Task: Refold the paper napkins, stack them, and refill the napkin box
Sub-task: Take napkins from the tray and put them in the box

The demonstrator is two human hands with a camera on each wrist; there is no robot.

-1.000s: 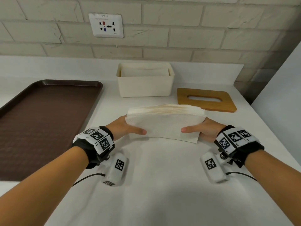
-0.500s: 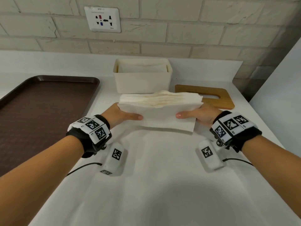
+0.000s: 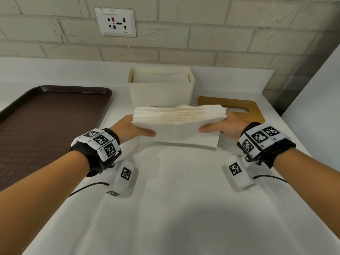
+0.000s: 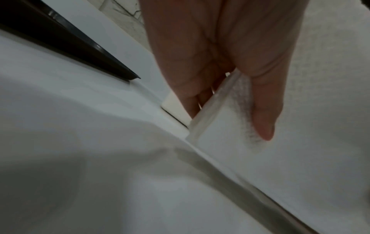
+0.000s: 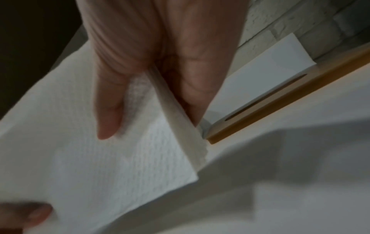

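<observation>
Between tray (image 3: 55, 115) and wooden lid (image 3: 230, 107), both hands' fingers (image 4: 262, 114) grip the napkin stack (image 3: 176, 116) before the box (image 3: 161, 92).

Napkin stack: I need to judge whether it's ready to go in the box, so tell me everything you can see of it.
The napkin stack is a thick pile of white, textured folded paper napkins, edges roughly aligned, with faint brownish tint along some layers. It is held tilted, clear of the table, in front of the box. The left hand and right hand grip its ends, thumbs on the near face, fingers behind.
</observation>
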